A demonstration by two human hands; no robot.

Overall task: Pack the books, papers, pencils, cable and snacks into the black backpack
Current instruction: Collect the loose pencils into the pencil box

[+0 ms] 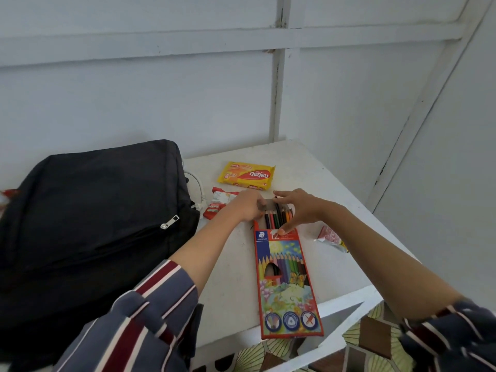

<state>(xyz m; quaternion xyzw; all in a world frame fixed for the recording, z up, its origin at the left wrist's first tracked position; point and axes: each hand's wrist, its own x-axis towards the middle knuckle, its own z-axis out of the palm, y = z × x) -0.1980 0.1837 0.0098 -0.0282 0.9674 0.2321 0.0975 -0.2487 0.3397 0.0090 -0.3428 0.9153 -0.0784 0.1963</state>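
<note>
Grasping the pencil box [288, 277] flap, left hand [247, 205]; right hand [298, 208] pinching its pencils [277, 214].

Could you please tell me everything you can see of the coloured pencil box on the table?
The flat red cardboard coloured pencil box lies face up on the white table, right of the black backpack. Its printed front shows a row of pencils, flowers, a butterfly, a "12" and a small cut-out window. The far end is open, with the coloured pencils sticking out. The left hand holds the grey flap, while the right hand has a grip on the pencils, its thumb pressing the box top.
</note>
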